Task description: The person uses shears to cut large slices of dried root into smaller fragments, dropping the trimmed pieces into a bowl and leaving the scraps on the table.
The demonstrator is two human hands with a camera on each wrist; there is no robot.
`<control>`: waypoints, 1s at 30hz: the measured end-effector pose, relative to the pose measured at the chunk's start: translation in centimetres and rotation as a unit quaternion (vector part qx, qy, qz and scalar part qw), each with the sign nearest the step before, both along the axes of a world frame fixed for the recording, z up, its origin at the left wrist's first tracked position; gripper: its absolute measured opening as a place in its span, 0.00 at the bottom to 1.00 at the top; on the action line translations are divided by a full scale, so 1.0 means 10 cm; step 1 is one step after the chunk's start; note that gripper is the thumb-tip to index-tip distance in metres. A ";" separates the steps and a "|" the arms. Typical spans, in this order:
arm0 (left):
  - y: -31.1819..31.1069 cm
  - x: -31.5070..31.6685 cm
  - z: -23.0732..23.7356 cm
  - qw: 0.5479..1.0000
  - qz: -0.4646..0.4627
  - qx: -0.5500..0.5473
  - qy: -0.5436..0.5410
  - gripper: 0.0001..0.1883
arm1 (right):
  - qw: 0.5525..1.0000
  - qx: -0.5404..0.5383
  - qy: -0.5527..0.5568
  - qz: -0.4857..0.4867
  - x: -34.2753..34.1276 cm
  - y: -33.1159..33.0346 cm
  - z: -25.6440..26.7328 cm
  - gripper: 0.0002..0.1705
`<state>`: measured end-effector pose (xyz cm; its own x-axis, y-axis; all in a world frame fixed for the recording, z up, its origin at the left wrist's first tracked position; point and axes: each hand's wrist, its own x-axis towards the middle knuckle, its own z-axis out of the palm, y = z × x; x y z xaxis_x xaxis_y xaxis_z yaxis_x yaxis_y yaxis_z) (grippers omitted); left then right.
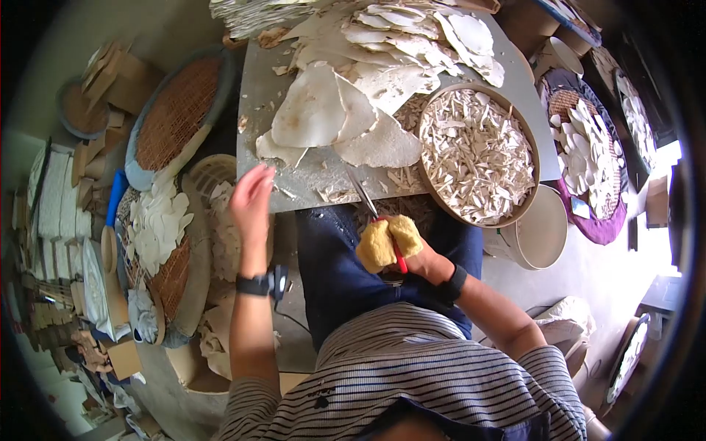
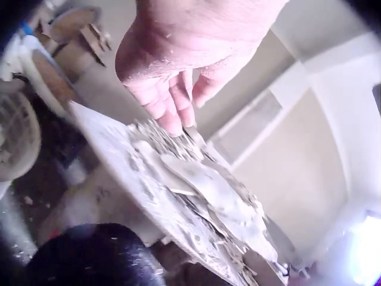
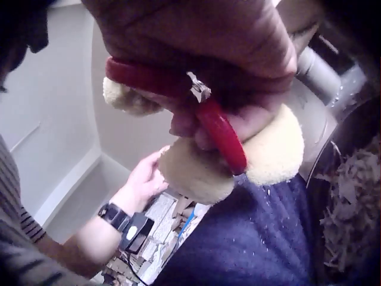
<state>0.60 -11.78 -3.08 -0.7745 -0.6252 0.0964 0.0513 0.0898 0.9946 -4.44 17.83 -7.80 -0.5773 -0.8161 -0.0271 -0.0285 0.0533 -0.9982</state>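
Observation:
My right hand [image 1: 425, 262] grips red-handled scissors [image 1: 361, 189] above my lap, blades pointing to the near edge of the grey table [image 1: 331, 173]. Soft yellow padding [image 1: 376, 246] wraps its fingers; in the right wrist view the red handles [image 3: 221, 134] show between the padded fingers. Off the table's near left corner hovers my left hand [image 1: 251, 200], its fingers loosely bent and nothing visible in them. Closest to it lie large, flat off-white pieces [image 1: 312, 110], overlapping on the tabletop. Right of the scissors, a round tray [image 1: 535, 158] is heaped with cut white strips [image 1: 478, 151].
More flat pieces [image 1: 382, 44] are piled at the table's back. A white bucket [image 1: 548, 231] stands below the tray. Round woven trays [image 1: 176, 110] lean on the left, one bearing pale pieces [image 1: 158, 224]. At right sits another purple-rimmed tray [image 1: 604, 229].

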 end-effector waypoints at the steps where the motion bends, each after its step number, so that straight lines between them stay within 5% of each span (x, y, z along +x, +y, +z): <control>1: 0.05 -0.28 0.02 0.994 -0.038 -0.096 -0.034 0.24 | 0.996 -0.021 -0.083 0.011 -0.09 -0.06 -0.06 0.34; 2: 0.05 -0.53 -0.01 0.965 -0.057 -0.254 -0.046 0.31 | 0.998 -0.006 0.062 0.003 -0.17 -0.10 0.06 0.31; 3: 0.06 -0.72 -0.01 0.910 -0.074 -0.405 -0.055 0.38 | 0.998 -0.010 0.068 0.006 -0.25 -0.13 0.03 0.27; 4: 0.07 -0.84 0.00 0.890 -0.073 -0.438 -0.102 0.42 | 0.997 -0.014 0.073 0.010 -0.32 -0.17 -0.01 0.22; 5: 0.08 -0.94 0.01 0.867 -0.072 -0.470 -0.148 0.46 | 0.980 -0.050 0.192 -0.018 -0.40 -0.24 -0.08 0.17; 6: 0.09 -1.03 0.02 0.841 -0.070 -0.500 -0.194 0.50 | 0.999 -0.010 0.047 0.009 -0.50 -0.26 -0.01 0.16; 9: -0.12 -1.15 -0.23 0.866 -0.107 -0.464 -0.149 0.53 | 0.953 -0.050 -0.290 0.067 -0.66 -0.30 0.01 0.12; 13: -0.22 -1.18 -0.33 0.899 -0.121 -0.411 -0.092 0.50 | 0.932 -0.061 -0.353 0.052 -0.73 -0.36 -0.01 0.13; 16: -0.24 -1.20 -0.32 0.905 -0.130 -0.398 -0.072 0.49 | 0.943 -0.029 -0.325 0.065 -0.78 -0.38 -0.10 0.15; 18: -0.26 -1.19 -0.33 0.910 -0.133 -0.388 -0.065 0.48 | 0.988 0.020 -0.144 0.060 -0.83 -0.39 0.06 0.17; 20: -0.26 -1.19 -0.32 0.915 -0.132 -0.376 -0.061 0.47 | 0.981 -0.039 0.187 0.012 -0.83 -0.40 -0.14 0.18; 22: -0.28 -1.20 -0.32 0.919 -0.139 -0.363 -0.066 0.47 | 1.000 0.011 -0.010 -0.004 -0.81 -0.42 0.01 0.23; 25: -0.32 -1.18 -0.31 0.922 -0.151 -0.349 -0.071 0.47 | 0.995 0.015 -0.095 -0.002 -0.80 -0.43 0.19 0.23; 28: -0.32 -1.18 -0.29 0.922 -0.156 -0.345 -0.076 0.46 | 0.987 -0.047 0.152 0.015 -0.86 -0.44 -0.01 0.23; 29: -0.32 -1.18 -0.28 0.922 -0.156 -0.345 -0.079 0.46 | 0.988 -0.060 0.134 0.044 -0.88 -0.38 -0.06 0.22; 30: -0.32 -1.17 -0.29 0.923 -0.156 -0.342 -0.079 0.46 | 0.997 -0.004 0.004 0.083 -0.89 -0.38 0.07 0.23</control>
